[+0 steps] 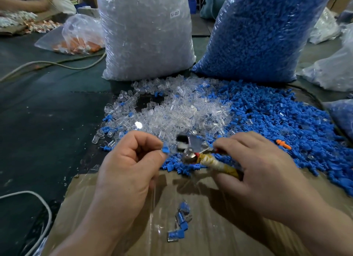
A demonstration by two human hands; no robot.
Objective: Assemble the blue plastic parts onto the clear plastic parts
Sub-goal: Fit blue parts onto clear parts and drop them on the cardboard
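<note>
The left hand (129, 167), low in the middle of the frame, pinches a small blue plastic part (165, 149) between thumb and forefinger, its other fingers curled in. Just to its right, the right hand (263, 171) grips a metal-headed tool with a yellowish wrapped handle (219, 165), fingers closed round the handle; the metal head points towards the blue part, close beside it.

Both hands hover over the far edge of a flat brown cardboard sheet (210, 236) lying on the dark green surface (47, 122). On the cardboard, at the bottom centre, lie a few blue-and-clear assembled pieces (181, 221).

Beyond the hands, a loose heap of clear plastic parts (181, 110) fills the centre, merging on the right with a spread of loose blue plastic parts (277, 118), where a single orange plastic piece (283, 144) lies. Behind stand a large transparent bag of clear parts (145, 34) labelled SJ-017 and, to its right, a large transparent bag of blue parts (257, 32). A white cable (45, 208) curves along the lower left.
</note>
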